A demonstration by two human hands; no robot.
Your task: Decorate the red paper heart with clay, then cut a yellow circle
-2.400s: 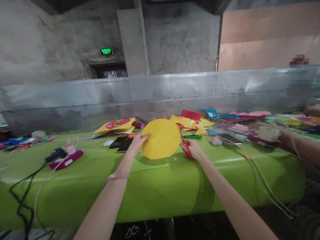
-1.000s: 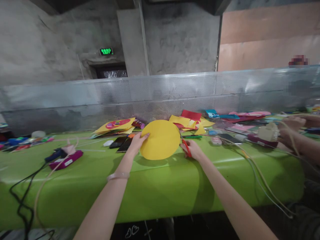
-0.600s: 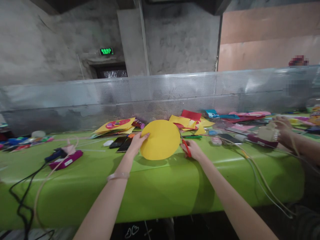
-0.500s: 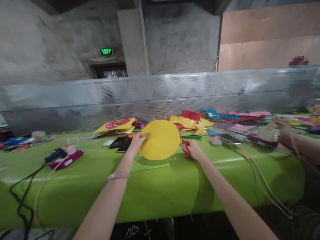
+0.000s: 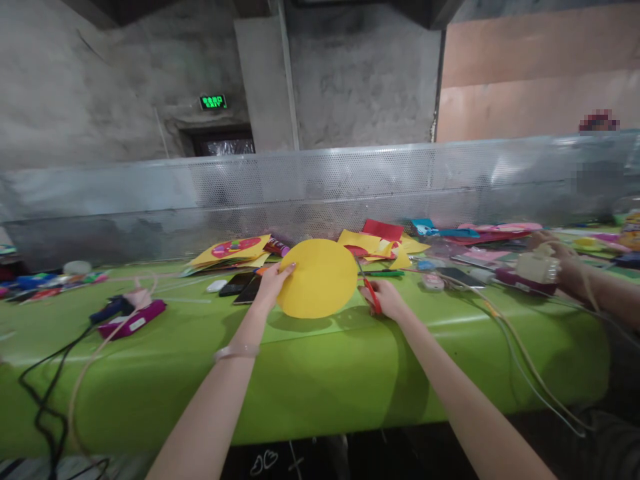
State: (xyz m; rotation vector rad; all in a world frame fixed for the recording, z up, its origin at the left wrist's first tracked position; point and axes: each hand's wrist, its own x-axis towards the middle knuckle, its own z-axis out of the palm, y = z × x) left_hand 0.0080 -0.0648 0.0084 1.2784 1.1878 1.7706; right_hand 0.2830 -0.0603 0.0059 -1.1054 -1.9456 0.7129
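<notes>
My left hand (image 5: 273, 285) pinches the left edge of a round yellow paper disc (image 5: 317, 278) and holds it upright just above the green table (image 5: 320, 360). My right hand (image 5: 386, 300) is closed on red-handled scissors (image 5: 370, 291), whose blades reach up beside the disc's right edge. A pale bracelet sits on my left wrist.
Yellow and red paper sheets (image 5: 380, 243) and a decorated yellow stack (image 5: 231, 251) lie behind the disc, with two dark phones (image 5: 243, 287). A magenta glue gun (image 5: 131, 321) with cables lies left. Another person's hand (image 5: 550, 257) works at the right near a white device (image 5: 537, 268). A perforated metal barrier (image 5: 320, 190) backs the table.
The yellow disc has shifted slightly left and turned a little in my left hand. The other person's hand at the right has moved about over the white device.
</notes>
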